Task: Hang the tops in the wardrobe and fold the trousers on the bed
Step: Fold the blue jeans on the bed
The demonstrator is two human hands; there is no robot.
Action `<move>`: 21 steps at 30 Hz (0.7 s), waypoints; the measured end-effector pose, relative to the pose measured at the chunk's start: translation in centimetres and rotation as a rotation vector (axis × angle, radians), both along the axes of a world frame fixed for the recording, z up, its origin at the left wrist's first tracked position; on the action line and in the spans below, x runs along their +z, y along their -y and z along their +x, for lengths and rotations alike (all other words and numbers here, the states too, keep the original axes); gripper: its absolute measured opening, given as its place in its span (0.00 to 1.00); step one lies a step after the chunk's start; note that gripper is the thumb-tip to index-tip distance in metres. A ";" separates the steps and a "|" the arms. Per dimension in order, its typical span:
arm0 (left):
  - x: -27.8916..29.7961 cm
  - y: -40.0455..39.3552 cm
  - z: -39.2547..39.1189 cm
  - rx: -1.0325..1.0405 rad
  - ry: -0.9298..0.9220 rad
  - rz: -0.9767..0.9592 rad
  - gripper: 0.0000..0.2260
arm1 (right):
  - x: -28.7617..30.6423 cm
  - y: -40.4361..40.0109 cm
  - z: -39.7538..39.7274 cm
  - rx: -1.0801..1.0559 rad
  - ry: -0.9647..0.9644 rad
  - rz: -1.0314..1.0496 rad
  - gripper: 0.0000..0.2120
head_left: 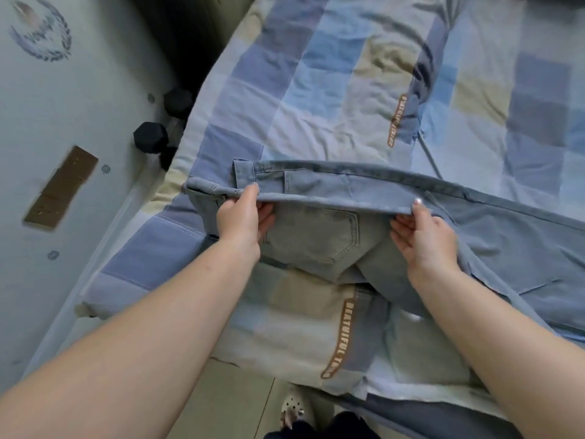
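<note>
Light blue jeans (319, 236) lie across the checked bedcover (316, 90), waistband at the left, legs running off to the right. One leg is lifted over the other along a raised long edge. My left hand (242, 217) pinches that edge near the waistband, thumb on top and fingers beneath. My right hand (421, 232) pinches the same edge further right, near the seat. A back pocket shows below the lifted edge.
The bed's left side meets a pale wardrobe or wall panel (63, 122) with a brown taped patch. Two dark dumbbell ends (150, 136) sit in the gap by the bed. A thin grey hanger or rod (430, 156) lies on the cover beyond the jeans. My foot in a clog (292, 410) stands on the tiled floor.
</note>
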State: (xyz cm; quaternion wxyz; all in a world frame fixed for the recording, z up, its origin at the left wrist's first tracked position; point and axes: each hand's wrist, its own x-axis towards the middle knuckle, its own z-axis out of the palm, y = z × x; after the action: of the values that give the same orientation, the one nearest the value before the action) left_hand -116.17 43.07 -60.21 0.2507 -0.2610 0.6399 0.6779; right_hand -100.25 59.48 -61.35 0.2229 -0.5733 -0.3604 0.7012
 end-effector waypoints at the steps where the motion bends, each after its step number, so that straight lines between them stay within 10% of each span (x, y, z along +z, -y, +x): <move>1: -0.2 -1.0 -1.0 -0.014 -0.003 0.002 0.04 | -0.3 -1.3 -1.2 0.005 0.006 0.024 0.09; 21: -16.6 -8.0 -12.8 -0.411 0.074 -0.185 0.04 | -17.8 -10.7 -14.3 0.322 0.199 0.086 0.14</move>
State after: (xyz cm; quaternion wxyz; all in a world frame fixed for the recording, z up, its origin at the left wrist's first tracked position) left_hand -128.93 51.11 -76.76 0.3818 -0.1714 0.7295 0.5410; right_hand -114.52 70.17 -79.19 0.0955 -0.5650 -0.4972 0.6515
